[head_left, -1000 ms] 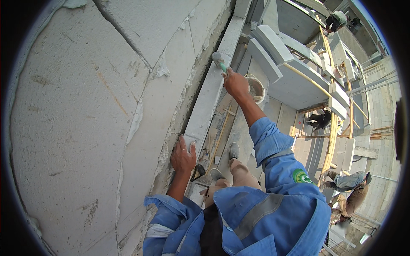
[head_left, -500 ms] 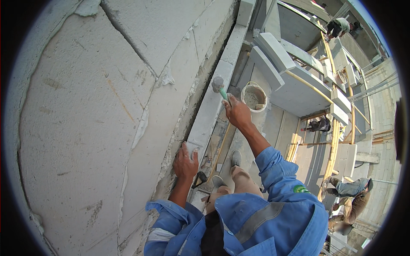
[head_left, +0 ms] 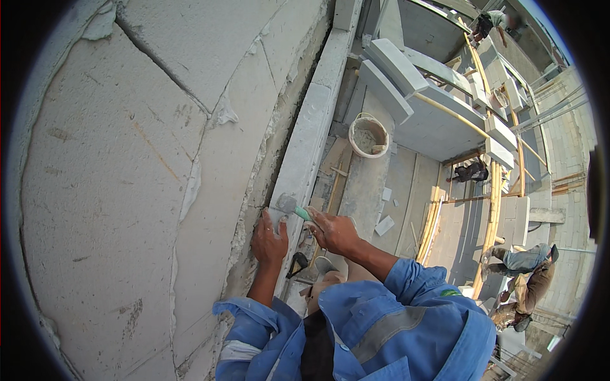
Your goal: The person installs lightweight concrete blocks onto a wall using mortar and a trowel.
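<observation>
My right hand (head_left: 334, 232) grips the green handle of a mallet (head_left: 288, 203). The mallet's grey, dust-coated head is over a pale block (head_left: 277, 218) at the near end of a row of narrow blocks (head_left: 311, 120) beside the wall; whether it touches the block cannot be told. Just below the mallet head, my left hand (head_left: 269, 242) rests on that same block, with thumb and fingers spread apart. The block is partly hidden by the hand and the mallet.
The large grey wall (head_left: 114, 190) fills the left side. A white bucket of mortar (head_left: 368, 135) stands on a plank (head_left: 365, 184) to the right. Stacked panels (head_left: 397, 66), bamboo poles (head_left: 492, 216) and several workers (head_left: 524, 279) are further right.
The mallet in my right hand has come down and nearer to me, from further up the block row to just beside my left hand. My left hand stays on the block.
</observation>
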A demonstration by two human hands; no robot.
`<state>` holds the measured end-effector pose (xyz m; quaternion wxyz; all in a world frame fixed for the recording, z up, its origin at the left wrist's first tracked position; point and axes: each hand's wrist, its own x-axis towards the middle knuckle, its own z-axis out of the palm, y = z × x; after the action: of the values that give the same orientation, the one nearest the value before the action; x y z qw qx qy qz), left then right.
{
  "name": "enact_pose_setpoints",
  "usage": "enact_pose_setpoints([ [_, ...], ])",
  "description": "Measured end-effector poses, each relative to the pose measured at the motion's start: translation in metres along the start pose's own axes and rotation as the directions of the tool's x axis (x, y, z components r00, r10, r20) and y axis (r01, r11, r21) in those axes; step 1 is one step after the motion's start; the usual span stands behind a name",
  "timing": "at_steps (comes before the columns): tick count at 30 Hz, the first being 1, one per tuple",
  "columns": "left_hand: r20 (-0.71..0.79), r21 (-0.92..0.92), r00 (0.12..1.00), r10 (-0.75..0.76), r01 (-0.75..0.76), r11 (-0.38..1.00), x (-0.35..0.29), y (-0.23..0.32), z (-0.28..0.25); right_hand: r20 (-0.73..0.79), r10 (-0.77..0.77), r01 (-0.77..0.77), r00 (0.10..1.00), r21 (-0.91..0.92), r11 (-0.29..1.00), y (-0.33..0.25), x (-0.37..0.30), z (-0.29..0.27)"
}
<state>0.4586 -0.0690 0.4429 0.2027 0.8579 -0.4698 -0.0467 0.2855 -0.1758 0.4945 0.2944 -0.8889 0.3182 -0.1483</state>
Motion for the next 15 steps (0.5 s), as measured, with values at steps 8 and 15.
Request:
enact_pose_setpoints([
  [8, 0.018, 0.025, 1.0, -0.019, 0.019, 1.0, -0.002, 0.004, 0.0, 0.04, 0.105, -0.107, 0.994, 0.059, 0.993, -0.001, -0.004, 0.01],
  [15, 0.021, 0.02, 0.999, -0.049, 0.048, 0.999, -0.001, 0.005, -0.001, 0.006, 0.151, -0.15, 0.989, 0.145, 0.978, -0.011, -0.031, -0.002],
])
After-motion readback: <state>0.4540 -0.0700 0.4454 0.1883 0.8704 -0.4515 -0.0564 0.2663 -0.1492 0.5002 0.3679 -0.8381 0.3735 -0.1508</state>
